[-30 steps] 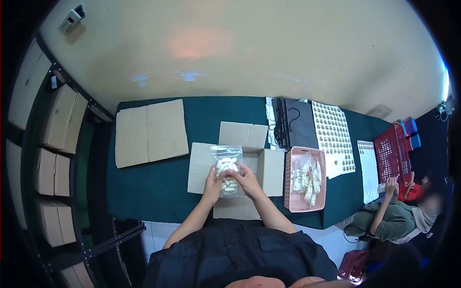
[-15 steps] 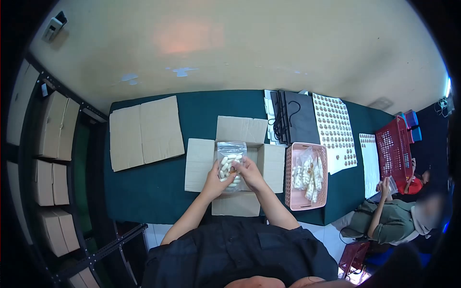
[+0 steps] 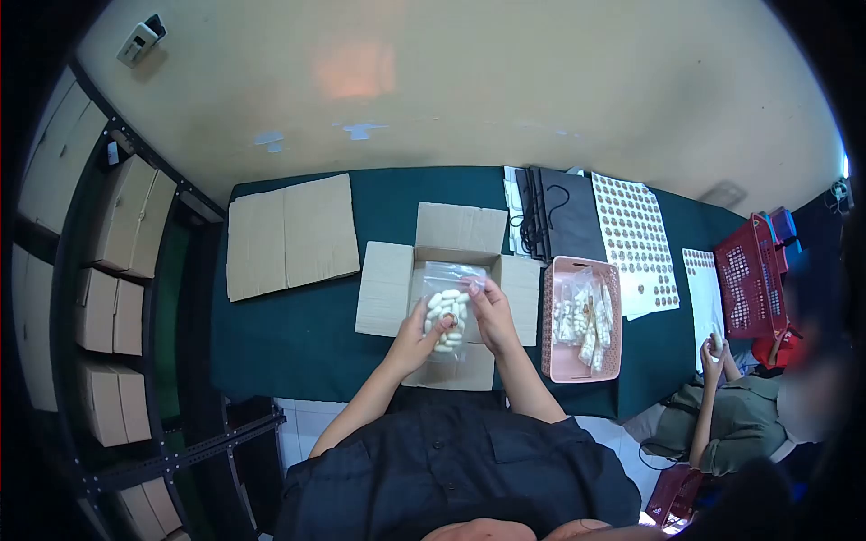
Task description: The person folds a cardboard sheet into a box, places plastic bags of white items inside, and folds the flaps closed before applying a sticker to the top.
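Observation:
A clear plastic bag of white oval pieces (image 3: 446, 311) is held up over an open cardboard box (image 3: 386, 287) on the green table. My left hand (image 3: 415, 338) grips the bag's left side, its thumb lying across the front over a small brown mark. At the bag's upper right edge, my right hand (image 3: 492, 316) pinches the plastic between thumb and fingers. The box's flaps are folded outward, and the bag and my hands hide most of its inside.
Right of the box stands a pink basket (image 3: 549, 352) with filled bags. Behind it lie black paper bags (image 3: 571, 216) and a sticker sheet (image 3: 631, 239). Flattened cardboard (image 3: 293, 236) lies left. A co-worker (image 3: 744, 410) sits at right near a red basket (image 3: 751, 279). Shelves with boxes (image 3: 113, 311) stand left.
My right hand has moved from the front of the bag to its upper right edge. The view has shifted slightly. The co-worker's hands are now raised around a small pale item.

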Tool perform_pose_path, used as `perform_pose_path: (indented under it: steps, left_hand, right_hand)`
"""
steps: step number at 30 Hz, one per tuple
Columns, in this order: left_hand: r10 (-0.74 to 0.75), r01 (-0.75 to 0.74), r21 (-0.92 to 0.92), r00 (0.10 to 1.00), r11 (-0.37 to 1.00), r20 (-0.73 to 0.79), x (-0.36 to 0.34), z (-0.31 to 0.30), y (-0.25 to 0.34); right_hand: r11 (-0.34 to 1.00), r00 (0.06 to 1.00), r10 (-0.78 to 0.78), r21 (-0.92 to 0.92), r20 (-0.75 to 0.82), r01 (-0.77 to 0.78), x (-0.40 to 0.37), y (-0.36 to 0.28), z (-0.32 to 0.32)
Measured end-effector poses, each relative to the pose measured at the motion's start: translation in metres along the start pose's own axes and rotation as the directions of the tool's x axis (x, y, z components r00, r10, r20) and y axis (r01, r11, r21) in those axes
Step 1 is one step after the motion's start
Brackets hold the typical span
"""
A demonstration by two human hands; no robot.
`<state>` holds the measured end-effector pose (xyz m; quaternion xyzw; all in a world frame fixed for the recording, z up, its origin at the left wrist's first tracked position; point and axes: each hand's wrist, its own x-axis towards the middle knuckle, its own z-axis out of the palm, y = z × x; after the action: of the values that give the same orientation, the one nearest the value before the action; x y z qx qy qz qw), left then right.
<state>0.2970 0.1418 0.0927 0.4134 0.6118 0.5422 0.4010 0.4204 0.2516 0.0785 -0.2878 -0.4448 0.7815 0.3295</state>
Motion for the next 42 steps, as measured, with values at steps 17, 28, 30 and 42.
perform_pose_path:
  steps: [17,28,30,42]
  left_hand:
    - [0.107,-0.094,-0.360,0.994,0.928,0.015,-0.034,-0.021,0.035]
    - [0.327,-0.338,-0.077,0.937,0.938,-0.123,-0.032,0.036,0.051]
    - [0.259,-0.266,-0.061,0.960,0.962,-0.107,-0.029,0.029,0.042]
    - [0.045,-0.046,-0.079,0.999,0.996,-0.022,-0.006,0.007,0.012]
  right_hand:
    - [0.757,0.922,0.053,-0.618,0.383,0.213,-0.058,-0.071,-0.011]
    - [0.582,0.798,-0.578,-0.597,0.172,0.551,-0.064,-0.043,0.037]
    - [0.412,0.782,-0.592,-0.762,0.193,0.500,-0.055,-0.047,0.032]
    - [0.946,0.961,-0.233,-0.264,-0.148,0.189,-0.033,-0.022,-0.002]
